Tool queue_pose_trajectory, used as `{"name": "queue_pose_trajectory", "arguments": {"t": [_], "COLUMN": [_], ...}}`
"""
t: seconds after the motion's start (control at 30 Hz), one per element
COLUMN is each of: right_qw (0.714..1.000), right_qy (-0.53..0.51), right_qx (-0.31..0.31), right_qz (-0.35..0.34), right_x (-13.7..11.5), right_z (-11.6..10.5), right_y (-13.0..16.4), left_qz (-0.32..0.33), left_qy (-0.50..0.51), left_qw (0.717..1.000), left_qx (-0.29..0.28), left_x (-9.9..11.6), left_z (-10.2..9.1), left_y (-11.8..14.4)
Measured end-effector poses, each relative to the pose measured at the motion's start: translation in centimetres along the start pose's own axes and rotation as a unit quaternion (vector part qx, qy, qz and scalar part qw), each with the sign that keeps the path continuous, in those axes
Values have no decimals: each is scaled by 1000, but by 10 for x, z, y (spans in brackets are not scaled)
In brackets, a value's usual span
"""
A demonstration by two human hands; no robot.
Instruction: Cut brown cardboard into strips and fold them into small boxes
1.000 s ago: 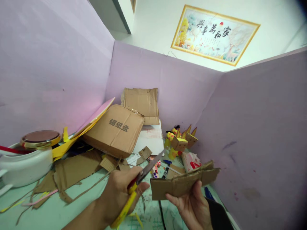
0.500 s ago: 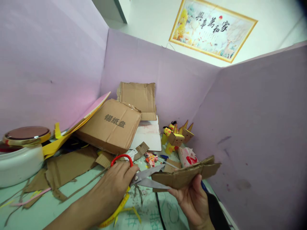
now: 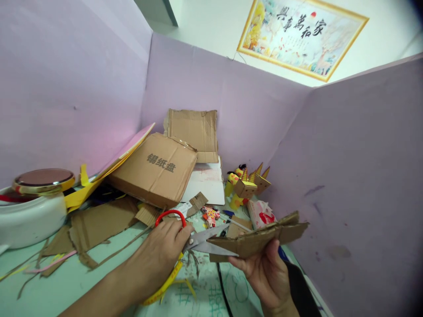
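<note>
My left hand (image 3: 161, 253) is closed round the handles of a pair of red-handled scissors (image 3: 200, 242). The blades stand apart, with the left end of a folded piece of brown cardboard (image 3: 254, 242) between them. From below and the right, my right hand (image 3: 269, 268) grips that cardboard, thumb on its near face. Under my left wrist a yellow measuring tape (image 3: 165, 286) lies curved on the table. Behind the blades are a patterned paper scrap (image 3: 210, 215) and a small cardboard offcut (image 3: 197, 202).
A cardboard box (image 3: 155, 165) leans at the back left, beside a white pot (image 3: 33, 220) with a round gold-rimmed lid (image 3: 42, 179). Cardboard scraps (image 3: 102, 222) cover the left side. Yellow paper figures (image 3: 246, 187) and a tissue pack (image 3: 261, 214) stand at the back right. Purple panels (image 3: 346, 189) enclose the table.
The whole view has shifted slightly. The blades still stand apart around the cardboard's left end, and both hands keep their holds.
</note>
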State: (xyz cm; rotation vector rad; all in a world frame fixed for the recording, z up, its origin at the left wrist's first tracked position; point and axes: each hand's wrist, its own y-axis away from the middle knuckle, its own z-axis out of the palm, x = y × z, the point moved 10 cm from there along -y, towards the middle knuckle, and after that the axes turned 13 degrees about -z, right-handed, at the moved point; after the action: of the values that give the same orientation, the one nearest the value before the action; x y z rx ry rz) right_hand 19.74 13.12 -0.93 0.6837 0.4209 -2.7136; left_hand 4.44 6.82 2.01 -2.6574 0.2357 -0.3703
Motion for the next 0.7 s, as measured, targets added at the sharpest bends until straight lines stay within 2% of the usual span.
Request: {"name": "queue_pose_trajectory", "arguments": {"t": [0.23, 0.47, 0.7], "right_qw": [1000, 999, 999], "right_qy": [12, 30, 45], "right_qx": [-11, -12, -20], "right_qz": [-4, -5, -6], "right_x": [-1, -2, -4], "right_z": [4, 3, 3], "right_y": [-1, 2, 2], "left_qz": [-17, -23, 9], "left_qy": [-5, 14, -37], "left_qw": [1000, 997, 999], "left_qx": [-17, -77, -7], "left_x": [3, 0, 1], "left_z": [-6, -2, -7], "left_y": [1, 1, 1]}}
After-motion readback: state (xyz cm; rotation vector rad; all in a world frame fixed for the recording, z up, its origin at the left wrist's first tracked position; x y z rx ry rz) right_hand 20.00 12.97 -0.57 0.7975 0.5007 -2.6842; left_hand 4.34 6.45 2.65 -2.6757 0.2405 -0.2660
